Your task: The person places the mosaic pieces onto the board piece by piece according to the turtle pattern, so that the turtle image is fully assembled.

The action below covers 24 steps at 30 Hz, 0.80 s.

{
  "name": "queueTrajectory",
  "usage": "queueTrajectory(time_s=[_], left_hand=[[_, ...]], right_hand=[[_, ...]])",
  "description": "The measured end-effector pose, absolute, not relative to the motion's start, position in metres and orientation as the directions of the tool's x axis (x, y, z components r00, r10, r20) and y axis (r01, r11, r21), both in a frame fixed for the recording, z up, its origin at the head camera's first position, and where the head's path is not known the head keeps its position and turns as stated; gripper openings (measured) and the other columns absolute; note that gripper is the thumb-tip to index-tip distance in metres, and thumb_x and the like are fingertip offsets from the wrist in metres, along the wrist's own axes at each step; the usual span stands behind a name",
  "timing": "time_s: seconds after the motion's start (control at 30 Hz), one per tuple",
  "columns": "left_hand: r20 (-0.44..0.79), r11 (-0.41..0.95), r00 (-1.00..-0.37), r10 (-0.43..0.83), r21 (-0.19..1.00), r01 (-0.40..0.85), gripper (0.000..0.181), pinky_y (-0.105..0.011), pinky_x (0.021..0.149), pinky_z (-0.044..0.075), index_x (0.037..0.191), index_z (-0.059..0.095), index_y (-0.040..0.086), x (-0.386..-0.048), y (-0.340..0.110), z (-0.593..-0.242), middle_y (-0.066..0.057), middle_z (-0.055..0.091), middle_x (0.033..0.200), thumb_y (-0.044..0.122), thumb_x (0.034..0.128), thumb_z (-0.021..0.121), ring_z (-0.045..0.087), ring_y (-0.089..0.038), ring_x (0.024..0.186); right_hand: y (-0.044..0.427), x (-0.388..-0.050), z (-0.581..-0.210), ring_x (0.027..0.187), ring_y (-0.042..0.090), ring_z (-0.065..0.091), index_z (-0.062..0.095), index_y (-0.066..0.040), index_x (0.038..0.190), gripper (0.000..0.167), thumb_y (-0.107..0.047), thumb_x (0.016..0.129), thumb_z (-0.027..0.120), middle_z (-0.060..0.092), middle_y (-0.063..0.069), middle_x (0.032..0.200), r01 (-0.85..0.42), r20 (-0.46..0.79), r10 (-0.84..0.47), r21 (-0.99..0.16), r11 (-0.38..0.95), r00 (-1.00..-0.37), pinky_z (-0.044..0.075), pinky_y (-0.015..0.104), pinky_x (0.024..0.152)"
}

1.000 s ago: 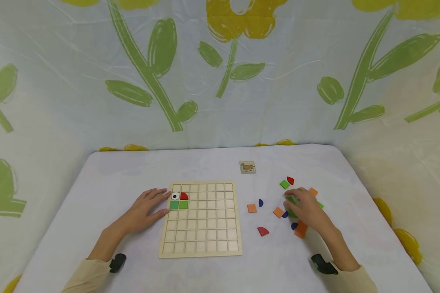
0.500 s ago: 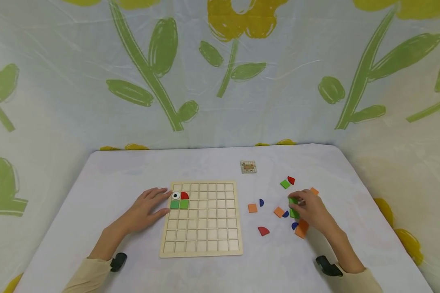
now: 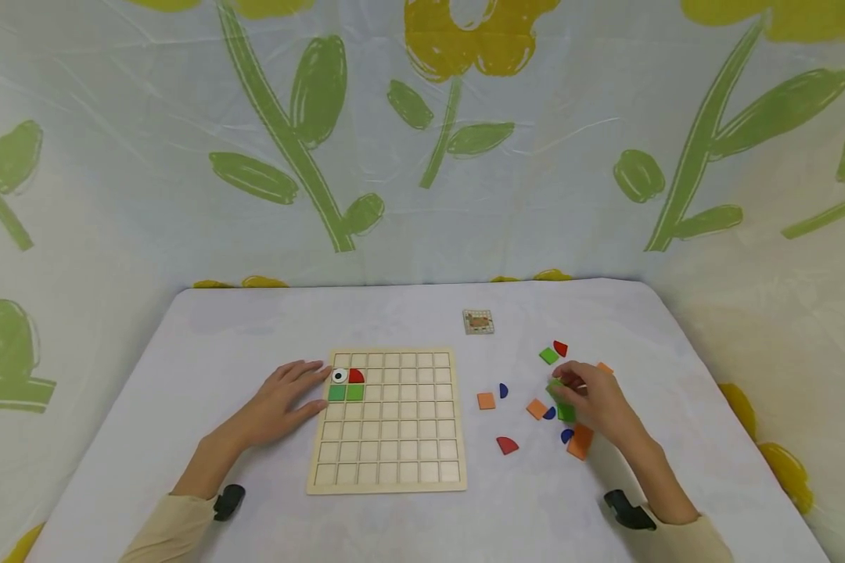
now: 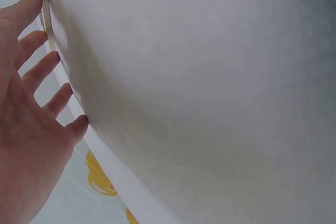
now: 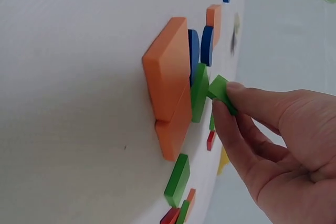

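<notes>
Tile (image 5: 218, 87), green: now shifted left | right hand (image 3: 595, 392): pinching it | left hand (image 3: 282, 403): spread at board (image 3: 397, 430), unmoved

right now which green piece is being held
The green piece pinched in the right hand; the other green pieces lie on the table or the grid board.

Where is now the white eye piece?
In the head view, the eye piece lies on the board at its left side, left of a red piece, near the left hand.

The left fingers (image 4: 42, 69) lie spread; the right fingers (image 5: 229, 132) pinch, bent.
</notes>
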State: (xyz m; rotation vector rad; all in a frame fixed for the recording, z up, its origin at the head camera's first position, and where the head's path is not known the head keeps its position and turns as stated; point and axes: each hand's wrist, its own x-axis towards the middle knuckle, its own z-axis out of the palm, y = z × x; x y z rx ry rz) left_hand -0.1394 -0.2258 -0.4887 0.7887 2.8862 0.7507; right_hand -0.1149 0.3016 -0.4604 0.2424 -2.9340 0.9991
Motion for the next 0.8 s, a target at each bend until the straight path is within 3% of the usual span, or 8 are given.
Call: queueTrajectory(time_s=[0.27, 0.6, 0.8], left_hand=[[0.068, 0.753, -0.869, 0.490, 0.469, 0.461, 0.058, -0.067, 0.115, 0.027, 0.152, 0.051, 0.010, -0.139, -0.225, -0.488, -0.017, 0.046, 0.156, 0.036, 0.1017, 0.066, 0.031, -0.046, 0.146], [0.059, 0.756, -0.871, 0.487, 0.471, 0.454, 0.059, -0.067, 0.116, 0.027, 0.153, 0.051, 0.012, -0.139, -0.227, -0.491, -0.015, 0.045, 0.157, 0.038, 0.1021, 0.065, 0.030, -0.045, 0.146], [0.050, 0.761, -0.875, 0.481, 0.471, 0.446, 0.060, -0.067, 0.116, 0.025, 0.154, 0.050, 0.012, -0.140, -0.226, -0.490, -0.015, 0.044, 0.157, 0.038, 0.1020, 0.065, 0.030, -0.045, 0.147]], right_hand=[[0.288, -0.117, -0.457, 0.091, 0.026, 0.064, 0.069, 0.002, 0.110, 0.019, 0.000, 0.092, 0.076, 0.068, 0.008, 0.098, -0.183, 0.113, -0.144, -0.611, 0.770, -0.983, 0.060, 0.047, 0.085], [0.269, -0.125, -0.456, 0.088, 0.021, 0.064, 0.070, -0.002, 0.106, 0.015, -0.003, 0.093, 0.076, 0.069, 0.004, 0.095, -0.224, 0.156, -0.162, -0.617, 0.754, -0.974, 0.059, 0.030, 0.078], [0.258, -0.131, -0.456, 0.087, 0.020, 0.064, 0.069, -0.003, 0.106, 0.015, -0.003, 0.093, 0.076, 0.070, 0.003, 0.095, -0.246, 0.168, -0.180, -0.641, 0.727, -0.969, 0.058, 0.028, 0.078]])
